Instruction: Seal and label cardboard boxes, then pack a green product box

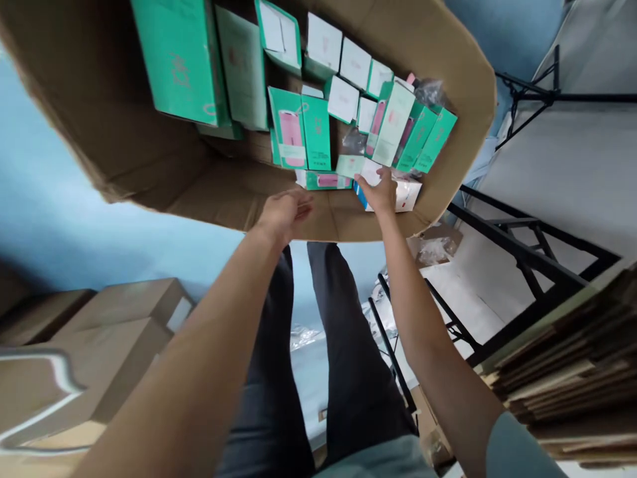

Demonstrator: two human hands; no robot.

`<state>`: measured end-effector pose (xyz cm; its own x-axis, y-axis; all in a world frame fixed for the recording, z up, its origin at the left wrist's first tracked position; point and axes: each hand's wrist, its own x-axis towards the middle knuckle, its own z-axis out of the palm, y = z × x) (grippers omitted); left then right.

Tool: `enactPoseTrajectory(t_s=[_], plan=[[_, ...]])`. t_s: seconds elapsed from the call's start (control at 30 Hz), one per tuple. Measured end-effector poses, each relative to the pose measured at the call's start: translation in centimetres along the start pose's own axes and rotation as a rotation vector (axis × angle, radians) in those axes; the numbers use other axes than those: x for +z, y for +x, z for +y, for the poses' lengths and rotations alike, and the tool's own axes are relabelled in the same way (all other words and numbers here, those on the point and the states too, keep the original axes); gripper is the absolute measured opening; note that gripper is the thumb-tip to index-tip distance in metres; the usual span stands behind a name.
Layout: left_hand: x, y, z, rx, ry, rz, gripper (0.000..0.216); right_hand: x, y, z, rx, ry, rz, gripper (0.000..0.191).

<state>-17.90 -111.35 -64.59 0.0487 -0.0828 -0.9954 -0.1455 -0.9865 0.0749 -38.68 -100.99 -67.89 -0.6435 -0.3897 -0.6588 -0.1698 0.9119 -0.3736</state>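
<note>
A large open cardboard carton (462,113) lies in front of me, filled with several green product boxes (318,133) showing pink bottles. My right hand (381,192) reaches into the carton's near right corner. Its fingers rest on a white and blue box (405,196) beside a flat green box (326,180). My left hand (286,212) hovers over the carton's near wall, fingers loosely curled, nothing visible in it. Two bigger green boxes (179,60) stand at the carton's far left.
Closed brown cartons (114,318) sit at lower left. A stack of flattened cardboard (572,378) lies at right. A black metal frame (522,245) stands beyond the carton, with plastic wrap (432,251) near it. My legs (298,372) are below.
</note>
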Motion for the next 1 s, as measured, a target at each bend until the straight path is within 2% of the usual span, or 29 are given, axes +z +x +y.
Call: enactPoseTrajectory(t_s=[0.1,0.2,0.47,0.57,0.7,0.83,1.0], plan=[[1.6,3.9,-0.7,-0.036,0.033,0.026,0.008,3.5,0.5,1.1,0.03,0.001,0.091,0.06],[3.0,6.9,-1.3,-0.017,0.089,0.023,0.005,5.6,0.5,2.1,0.035,-0.025,0.15,0.055],[6.4,11.2,-2.9,-0.021,0.113,-0.035,0.006,6.9,2.1,3.8,0.005,-0.081,0.117,0.048],[6.7,11.5,-3.5,-0.028,0.114,-0.018,0.006,6.6,1.9,3.5,0.022,-0.022,0.121,0.048],[5.8,11.1,-3.9,-0.008,0.104,0.0,0.008,5.1,-0.2,2.6,0.125,0.078,0.113,0.05],[4.5,10.4,-3.2,0.001,0.081,-0.01,0.006,2.6,-2.8,2.6,0.202,0.149,0.145,0.049],[3.3,8.0,-2.0,-0.014,0.056,-0.026,0.008,-1.2,-6.3,3.3,0.342,0.396,0.159,0.051]])
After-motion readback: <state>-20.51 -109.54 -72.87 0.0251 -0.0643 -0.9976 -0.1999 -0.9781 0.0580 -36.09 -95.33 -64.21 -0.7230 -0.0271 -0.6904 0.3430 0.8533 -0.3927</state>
